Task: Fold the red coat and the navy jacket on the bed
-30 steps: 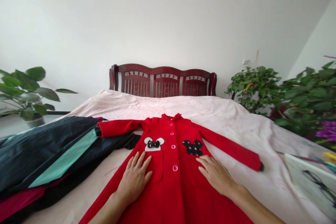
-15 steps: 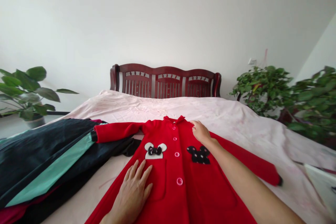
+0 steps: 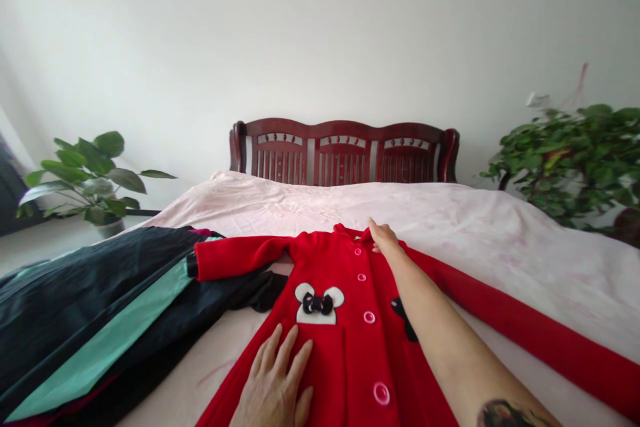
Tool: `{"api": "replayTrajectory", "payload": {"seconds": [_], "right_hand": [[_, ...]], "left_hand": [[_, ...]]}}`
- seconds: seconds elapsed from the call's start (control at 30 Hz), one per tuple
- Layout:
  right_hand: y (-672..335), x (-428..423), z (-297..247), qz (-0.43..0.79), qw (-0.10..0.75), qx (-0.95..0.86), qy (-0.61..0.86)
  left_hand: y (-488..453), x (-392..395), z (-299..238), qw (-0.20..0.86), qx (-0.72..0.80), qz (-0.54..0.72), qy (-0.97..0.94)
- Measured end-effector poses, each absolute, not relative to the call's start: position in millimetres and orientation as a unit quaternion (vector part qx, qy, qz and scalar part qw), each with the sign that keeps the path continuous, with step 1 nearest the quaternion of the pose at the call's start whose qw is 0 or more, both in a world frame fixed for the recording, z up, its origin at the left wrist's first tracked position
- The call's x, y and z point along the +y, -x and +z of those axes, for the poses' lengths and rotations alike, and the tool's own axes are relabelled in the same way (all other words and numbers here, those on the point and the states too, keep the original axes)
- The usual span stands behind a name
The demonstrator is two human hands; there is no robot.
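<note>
A red coat (image 3: pixel 320 260) with round pink-rimmed buttons lies spread face up on the bed, its collar toward the headboard. My left hand (image 3: pixel 277 373) rests flat on the coat's front, fingers apart, just below a white mouse-head patch (image 3: pixel 317 313) with a dark bow. At the collar's right side, my right hand (image 3: pixel 383 238) has its fingers curled on the red cloth, with one digit pointing up. My right forearm covers much of a dark patch (image 3: pixel 411 330) on the other side of the coat.
Dark clothes with a teal stripe (image 3: pixel 100 360) lie to the left, under the coat's left-hand cuff. A pale pink sheet (image 3: pixel 450 210) covers the bed before a dark wooden headboard (image 3: pixel 345 147). Leafy plants stand at left (image 3: pixel 95 173) and right (image 3: pixel 575 160).
My right hand has shifted from the coat's shoulder to the edge of its collar. The view has turned a little left. My left hand stays flat on the coat.
</note>
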State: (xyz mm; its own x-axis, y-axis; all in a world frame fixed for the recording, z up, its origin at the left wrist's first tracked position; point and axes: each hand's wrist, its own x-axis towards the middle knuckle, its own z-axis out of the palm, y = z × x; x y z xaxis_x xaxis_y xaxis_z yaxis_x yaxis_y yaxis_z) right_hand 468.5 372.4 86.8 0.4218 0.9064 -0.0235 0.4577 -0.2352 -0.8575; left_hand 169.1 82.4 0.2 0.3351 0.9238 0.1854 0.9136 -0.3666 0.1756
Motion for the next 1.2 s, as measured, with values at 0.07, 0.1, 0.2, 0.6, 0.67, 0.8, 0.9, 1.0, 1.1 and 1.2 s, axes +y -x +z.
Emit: {"api": "replayTrajectory", "payload": {"seconds": [0.07,0.1,0.2,0.6,0.67,0.8,0.9,1.0,1.1,1.2], "right_hand": [[-468.1,378.2,79.1,0.321,0.426,-0.414,0.738],[-468.8,379.3,76.5,0.342,0.437,-0.391,0.734],[-473.9,378.2,73.9,0.390,0.481,-0.359,0.698],[-469.9,347.8,59.7,0.235,0.476,-0.466,0.708],[-462.3,344.1,63.8,0.176,0.449,-0.504,0.717],[-437.4,337.7,67.5,0.089,0.329,-0.684,0.645],[-419.9,334.0,58.7,0.101,0.213,-0.778,0.583],[-413.4,331.2,49.0,0.121,0.154,-0.801,0.566],[-418.1,325.8,48.2,0.142,0.165,-0.801,0.557],[-433.8,310.0,55.1,0.179,0.237,-0.777,0.556]], "left_hand": [[-168.7,82.9,-0.9,0.029,0.564,0.124,-0.816],[-168.8,82.8,-0.6,0.033,0.565,0.124,-0.815],[-169.8,81.4,1.9,0.034,0.567,0.130,-0.812],[-169.9,79.5,4.1,0.031,0.564,0.130,-0.815],[-170.2,79.0,4.0,0.034,0.563,0.138,-0.814],[-171.1,77.6,6.8,0.041,0.563,0.138,-0.814],[-172.2,76.3,11.9,0.045,0.564,0.136,-0.813],[-173.8,75.4,17.4,0.053,0.569,0.127,-0.811],[-174.7,75.0,19.8,0.052,0.573,0.119,-0.809],[-174.3,74.9,18.7,0.035,0.568,0.133,-0.811]]}}
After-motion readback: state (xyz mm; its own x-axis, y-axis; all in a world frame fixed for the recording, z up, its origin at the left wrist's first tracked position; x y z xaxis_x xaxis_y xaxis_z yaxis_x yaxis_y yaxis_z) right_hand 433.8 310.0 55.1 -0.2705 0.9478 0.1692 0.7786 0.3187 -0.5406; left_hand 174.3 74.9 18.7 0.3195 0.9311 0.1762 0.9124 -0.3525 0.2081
